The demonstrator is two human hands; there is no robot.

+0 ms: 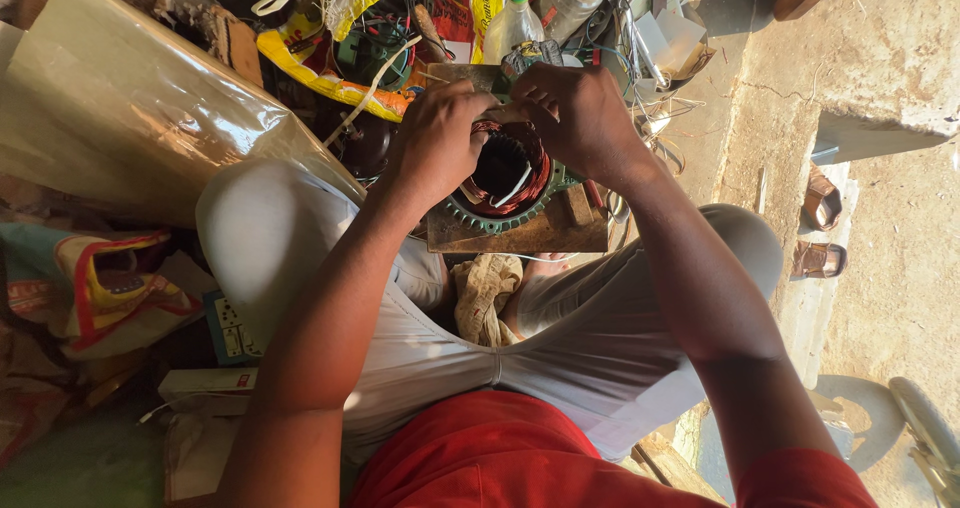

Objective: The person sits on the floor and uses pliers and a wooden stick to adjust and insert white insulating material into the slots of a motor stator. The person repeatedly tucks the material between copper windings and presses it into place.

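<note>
So I'm sat on the floor with the round toothed motor stator wound with copper wire (505, 183) between my knees, resting on a flat wooden board (520, 236). My left hand (435, 143) is on its left rim, my right hand (575, 118) on the far rim, fingertips nearly touching. A crumpled cloth rag (483, 296) lies just nearer me than the board. A clear plastic bottle with a cap (510, 23) stands behind the stator. A big shiny plastic sheet (130, 108) is off left, a pair of leather sandals (820, 228) well off right.
</note>
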